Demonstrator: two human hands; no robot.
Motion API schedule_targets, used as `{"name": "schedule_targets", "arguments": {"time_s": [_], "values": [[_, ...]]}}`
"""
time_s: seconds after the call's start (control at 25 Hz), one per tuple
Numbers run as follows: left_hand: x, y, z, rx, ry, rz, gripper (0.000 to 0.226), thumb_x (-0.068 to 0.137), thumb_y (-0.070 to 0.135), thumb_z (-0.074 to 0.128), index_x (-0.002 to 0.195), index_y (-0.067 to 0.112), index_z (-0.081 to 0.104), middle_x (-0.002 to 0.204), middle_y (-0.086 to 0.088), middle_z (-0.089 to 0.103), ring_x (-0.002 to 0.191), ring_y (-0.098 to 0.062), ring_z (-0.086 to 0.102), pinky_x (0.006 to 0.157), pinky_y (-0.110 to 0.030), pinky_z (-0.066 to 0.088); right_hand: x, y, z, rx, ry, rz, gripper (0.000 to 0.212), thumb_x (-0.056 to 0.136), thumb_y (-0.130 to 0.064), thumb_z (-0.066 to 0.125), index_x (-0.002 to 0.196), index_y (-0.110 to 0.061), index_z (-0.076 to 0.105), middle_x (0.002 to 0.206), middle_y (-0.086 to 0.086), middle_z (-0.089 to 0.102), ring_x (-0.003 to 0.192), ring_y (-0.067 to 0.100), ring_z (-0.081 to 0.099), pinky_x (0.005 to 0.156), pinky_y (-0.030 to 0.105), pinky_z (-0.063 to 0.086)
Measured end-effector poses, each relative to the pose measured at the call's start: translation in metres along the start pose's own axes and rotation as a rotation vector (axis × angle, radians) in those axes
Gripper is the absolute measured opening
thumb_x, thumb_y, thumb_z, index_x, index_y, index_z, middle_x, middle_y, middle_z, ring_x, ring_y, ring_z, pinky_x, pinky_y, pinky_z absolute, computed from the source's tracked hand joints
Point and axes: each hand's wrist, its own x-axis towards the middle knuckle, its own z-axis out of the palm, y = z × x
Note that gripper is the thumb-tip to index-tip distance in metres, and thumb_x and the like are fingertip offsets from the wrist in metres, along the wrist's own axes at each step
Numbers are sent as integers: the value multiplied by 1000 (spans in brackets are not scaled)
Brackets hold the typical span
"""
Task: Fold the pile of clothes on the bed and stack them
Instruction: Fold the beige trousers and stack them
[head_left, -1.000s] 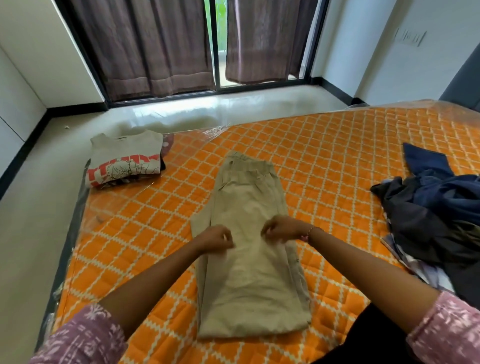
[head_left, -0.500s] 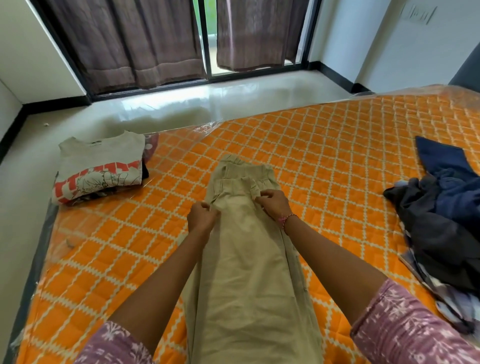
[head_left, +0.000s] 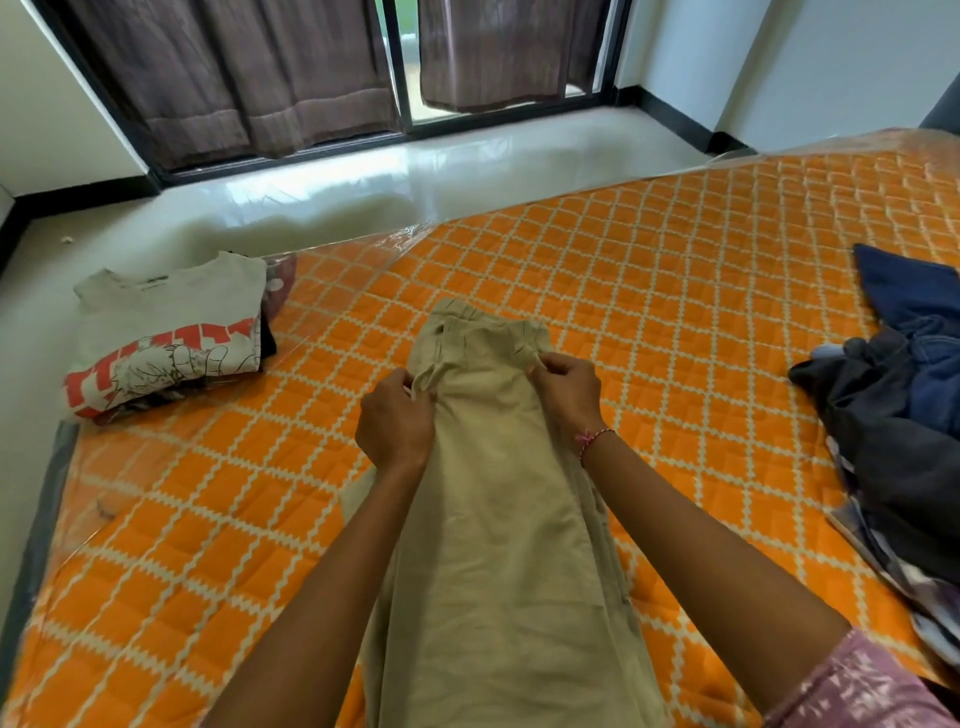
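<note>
Trousers (head_left: 498, 519) lie lengthwise on the bed (head_left: 675, 312), folded end pinched at both corners: left hand (head_left: 396, 422) fingers clamped on one, right hand (head_left: 566, 392) fingers clamped on the other. Beyond the left fingers sits a stack (head_left: 166, 332) of folded clothes; well right of the right fingers, an unfolded pile (head_left: 898, 415).

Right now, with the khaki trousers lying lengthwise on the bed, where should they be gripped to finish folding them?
Probably pinch the folded-over end of the khaki trousers at both side edges, just short of the waistband, coming from the near side. The left hand and right hand already pinch there, and the long, narrow cloth needs both edges held to stay square.
</note>
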Motion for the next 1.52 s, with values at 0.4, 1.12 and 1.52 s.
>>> {"name": "schedule_targets", "arguments": {"time_s": [0.4, 1.12, 1.52], "values": [[25, 0, 28, 285, -236, -10, 44, 92, 41, 55, 117, 5, 53, 118, -16, 57, 108, -36, 55, 79, -41, 45, 40, 10, 1, -517, -130, 72, 17, 89, -19, 57, 85, -3, 62, 79, 11, 55, 75, 29, 51, 48, 28, 28], [-21, -29, 25, 370, 38, 328, 47, 94, 27, 39, 139, 16, 45, 137, -13, 51, 123, -29, 51, 88, -40, 46, -3, 14, 23, -653, 1, -349, 44, 94, -19, 50, 137, -12, 47, 139, 16, 48, 128, 32, 43, 99, 38, 37], [-80, -55, 28, 619, -328, 300, 56, 98, 25, 31, 152, 24, 13, 160, -8, -2, 148, -25, -3, 116, -48, 4, -66, 50, 17, -1111, -317, -405, 55, 100, -42, 25, 152, -26, 15, 160, 8, -2, 148, 25, -4, 116, 49, 4]]}}
